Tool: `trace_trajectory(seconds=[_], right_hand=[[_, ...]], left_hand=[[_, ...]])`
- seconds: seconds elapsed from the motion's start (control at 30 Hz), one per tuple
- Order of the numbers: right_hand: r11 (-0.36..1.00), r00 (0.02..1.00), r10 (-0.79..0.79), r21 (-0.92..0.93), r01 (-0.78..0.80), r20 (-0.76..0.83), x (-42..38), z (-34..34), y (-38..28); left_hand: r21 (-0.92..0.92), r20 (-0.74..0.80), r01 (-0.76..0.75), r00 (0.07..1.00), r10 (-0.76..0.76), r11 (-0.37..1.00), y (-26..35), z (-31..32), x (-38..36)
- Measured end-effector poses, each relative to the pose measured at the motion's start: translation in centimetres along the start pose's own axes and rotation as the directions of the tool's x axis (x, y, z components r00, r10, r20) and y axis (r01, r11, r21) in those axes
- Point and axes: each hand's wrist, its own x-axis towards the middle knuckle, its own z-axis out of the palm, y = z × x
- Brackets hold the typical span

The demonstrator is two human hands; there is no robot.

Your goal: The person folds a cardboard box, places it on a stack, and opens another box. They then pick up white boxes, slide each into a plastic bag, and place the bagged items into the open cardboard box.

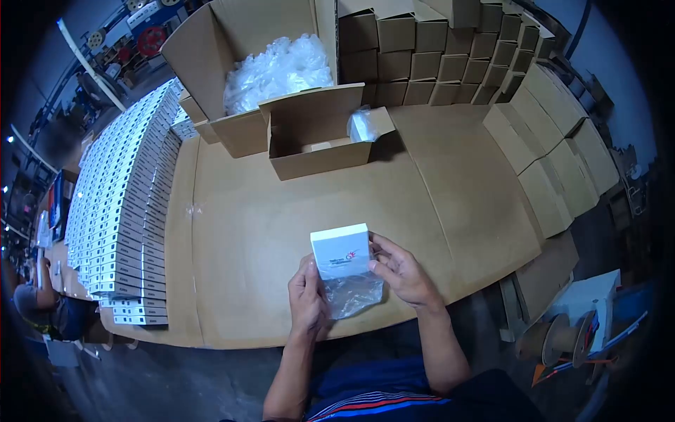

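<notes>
A small white box [340,246] with a printed logo is held upright above the front part of the cardboard-covered table [295,197]. A clear plastic bag [351,295] hangs at its lower end, and how far the bag covers the box is hard to tell. My left hand [308,299] grips the box and bag at the left side. On the right side, my right hand [404,271] pinches the box and the bag's edge between thumb and fingers. Beyond them stands an open brown carton [320,163] with a plastic-wrapped item [361,126] at its right flap.
Stacked white boxes [126,211] line the table's left side. A large carton [242,137] of clear bags [281,70] stands at the back. Brown cartons [429,60] fill the back right, with more [555,162] along the right edge. Another person [53,302] is at far left.
</notes>
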Motion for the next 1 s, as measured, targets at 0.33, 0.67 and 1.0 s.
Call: trace_trajectory(seconds=[0.33,0.67,1.0], right_hand=[[0.995,0.975,-0.087,0.021,0.094,-0.205,0.2,0.3,0.2],[0.982,0.976,-0.19,-0.011,0.189,-0.107,0.2,-1.0,0.0],[0.993,0.926,-0.119,-0.022,0.119,-0.358,1.3,3.2,0.5]], left_hand=[[0.2,-0.056,-0.163,0.983,0.177,0.966,2.0,0.2,0.4],[0.07,0.083,-0.34,0.939,0.334,0.938,2.9,-0.1,1.5],[-0.02,-0.081,-0.432,0.899,0.43,0.901,1.9,0.3,2.2]])
